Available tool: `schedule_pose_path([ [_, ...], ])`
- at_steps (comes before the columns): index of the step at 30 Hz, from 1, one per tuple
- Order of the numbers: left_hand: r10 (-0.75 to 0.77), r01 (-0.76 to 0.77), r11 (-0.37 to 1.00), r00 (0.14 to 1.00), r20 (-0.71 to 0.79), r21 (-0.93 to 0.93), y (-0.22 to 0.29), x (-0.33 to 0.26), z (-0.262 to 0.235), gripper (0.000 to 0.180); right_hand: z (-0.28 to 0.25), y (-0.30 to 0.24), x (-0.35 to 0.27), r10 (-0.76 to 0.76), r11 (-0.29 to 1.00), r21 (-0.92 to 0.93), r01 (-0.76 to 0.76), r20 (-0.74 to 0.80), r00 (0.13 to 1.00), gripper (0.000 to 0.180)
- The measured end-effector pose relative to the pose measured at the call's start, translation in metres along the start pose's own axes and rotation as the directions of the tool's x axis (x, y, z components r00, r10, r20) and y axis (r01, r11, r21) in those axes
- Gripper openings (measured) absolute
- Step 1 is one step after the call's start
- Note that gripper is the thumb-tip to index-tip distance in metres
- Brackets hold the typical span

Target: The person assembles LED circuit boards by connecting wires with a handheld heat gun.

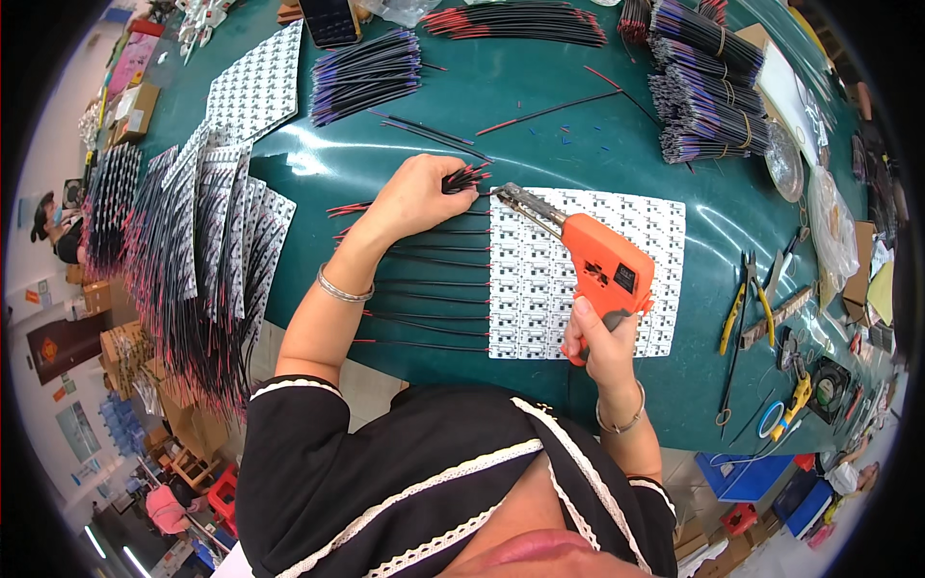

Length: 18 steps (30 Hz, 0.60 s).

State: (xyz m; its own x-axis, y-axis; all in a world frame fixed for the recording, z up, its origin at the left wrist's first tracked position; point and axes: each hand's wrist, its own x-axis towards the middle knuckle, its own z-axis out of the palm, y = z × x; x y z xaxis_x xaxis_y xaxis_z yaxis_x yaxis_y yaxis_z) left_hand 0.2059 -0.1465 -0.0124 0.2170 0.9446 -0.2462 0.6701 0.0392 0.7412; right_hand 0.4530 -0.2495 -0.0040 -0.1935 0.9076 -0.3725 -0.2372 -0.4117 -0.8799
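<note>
The right hand (599,339) is closed around the grip of an orange pistol-shaped soldering gun (602,265), whose metal tip points up and away to the left, over the top-left corner of a white rectangular panel of small circuit boards (540,308) lying flat beneath the tool. The left hand (424,197), just beyond that tip, is curled shut on a small bunch of thin red-and-black wires (466,176), their ends held right at the tip. Below the left hand, a row of similar wires (424,279) runs out leftward from the panel's edge across the dark green worktop (578,135). Farther beyond both hands lie bundles of black and red wires (364,72), and to the left hand's far side overlapping wired panels (217,217) hang over the worktop's edge.
</note>
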Motion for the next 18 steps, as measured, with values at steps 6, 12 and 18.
schedule_pose_path([
  [6, -0.015, 0.015, 1.0, 1.0, 0.001, -0.001, -0.0007, -0.0003, 0.0007, 0.02, -0.0012, 0.0007, -0.0006, 0.008, 1.0, -0.005, -0.008, 0.011, 1.0, 0.013],
  [12, -0.004, 0.004, 1.0, 1.0, 0.001, 0.013, -0.0007, 0.0003, -0.0003, 0.02, -0.0002, -0.0027, -0.0026, -0.015, 0.998, 0.068, 0.017, -0.02, 1.0, 0.013],
  [18, 0.007, -0.007, 1.0, 1.0, 0.011, 0.001, -0.0026, 0.001, -0.0009, 0.02, -0.0027, -0.0014, -0.0022, -0.013, 0.998, 0.059, 0.013, 0.0, 1.0, 0.014],
])
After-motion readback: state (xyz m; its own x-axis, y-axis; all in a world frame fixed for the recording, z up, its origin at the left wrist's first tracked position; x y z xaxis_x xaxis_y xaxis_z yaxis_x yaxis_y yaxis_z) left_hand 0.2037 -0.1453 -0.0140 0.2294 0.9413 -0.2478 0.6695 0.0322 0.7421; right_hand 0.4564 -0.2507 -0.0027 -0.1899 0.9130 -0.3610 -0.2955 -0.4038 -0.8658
